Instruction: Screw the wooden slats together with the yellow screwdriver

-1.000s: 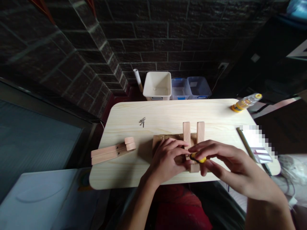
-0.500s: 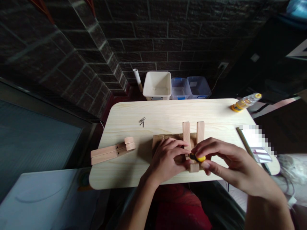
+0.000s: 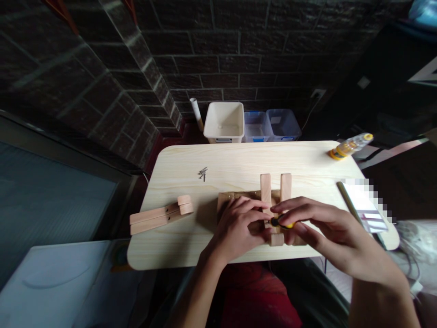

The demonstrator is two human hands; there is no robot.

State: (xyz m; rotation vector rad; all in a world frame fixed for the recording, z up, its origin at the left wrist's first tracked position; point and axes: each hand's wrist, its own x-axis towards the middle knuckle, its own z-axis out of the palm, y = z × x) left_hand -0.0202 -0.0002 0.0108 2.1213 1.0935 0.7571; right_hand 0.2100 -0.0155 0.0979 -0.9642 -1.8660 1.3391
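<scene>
My right hand [image 3: 321, 228] is closed round a small yellow-and-black screwdriver [image 3: 282, 222], its tip pointing left at a wooden strip [image 3: 266, 189]. Close by, my left hand [image 3: 239, 223] rests over a brown block [image 3: 223, 198], its fingertips against the strip and near the screwdriver's tip; whether they pinch something there is hidden. A second upright strip [image 3: 286, 187] stands to the right, partly behind my right fingers. Below the screwdriver a small wooden end piece [image 3: 276, 239] shows. Several screws [image 3: 203, 173] lie loose on the table [image 3: 235, 159].
Joined wooden strips [image 3: 153, 218] lie at the left. A clear bottle-shaped container [image 3: 351, 146] stands at the back right, above a flat bright device [image 3: 362, 205]. Beyond the table are a white bin [image 3: 224, 120] and two clear bins [image 3: 256, 126].
My right fingers have shifted round the screwdriver's handle, covering more of its yellow end. My left hand and the wooden pieces hold their places.
</scene>
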